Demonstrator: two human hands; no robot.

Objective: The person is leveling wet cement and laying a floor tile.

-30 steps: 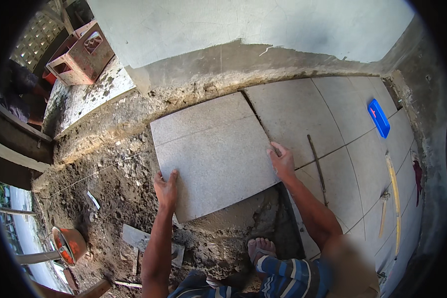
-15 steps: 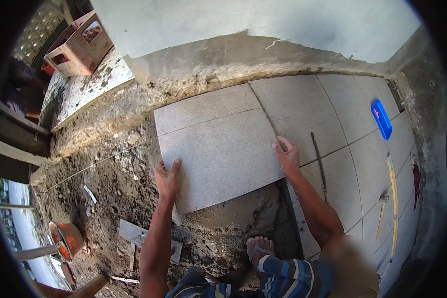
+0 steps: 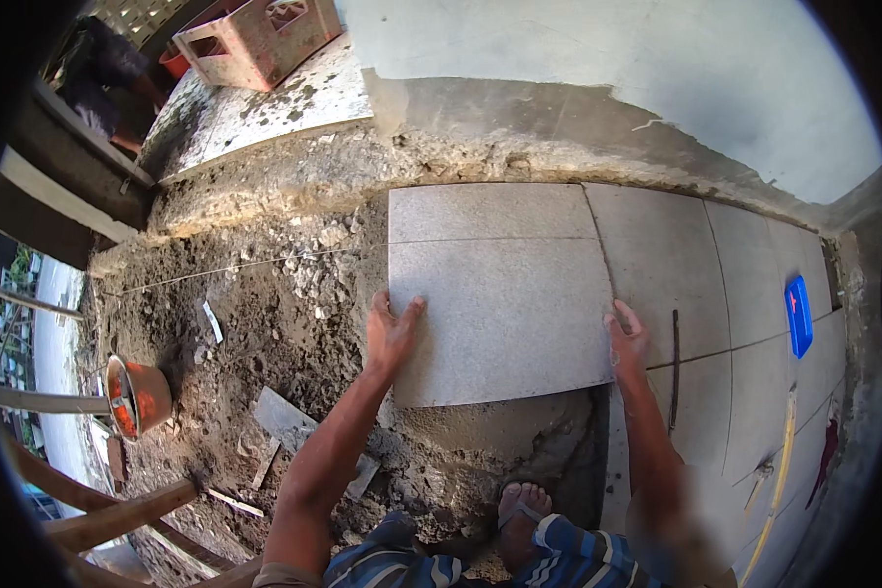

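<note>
A large light-grey floor tile (image 3: 500, 304) lies between my hands, its near edge above wet grey mortar (image 3: 490, 431). My left hand (image 3: 392, 331) grips its left edge, thumb on the top face and fingers curled at the side. At the right edge my right hand (image 3: 627, 343) is closed on the tile, close to the neighbouring laid tile (image 3: 657, 255). The undersides of the fingers are hidden. A thin string (image 3: 255, 263) runs across the dirt and over the tile's far part.
Right of me are laid tiles with a dark rod (image 3: 674, 367), a blue tray (image 3: 799, 316) and a yellow strip (image 3: 783, 461). Rough soil to the left holds a flat metal piece (image 3: 282, 416) and an orange bucket (image 3: 137, 395). A crate (image 3: 260, 47) stands behind; a wall (image 3: 598, 49) bounds the far side.
My view has turned, so the scene sits further right and the tile looks squarer. Both hands keep their places on the tile's side edges.
</note>
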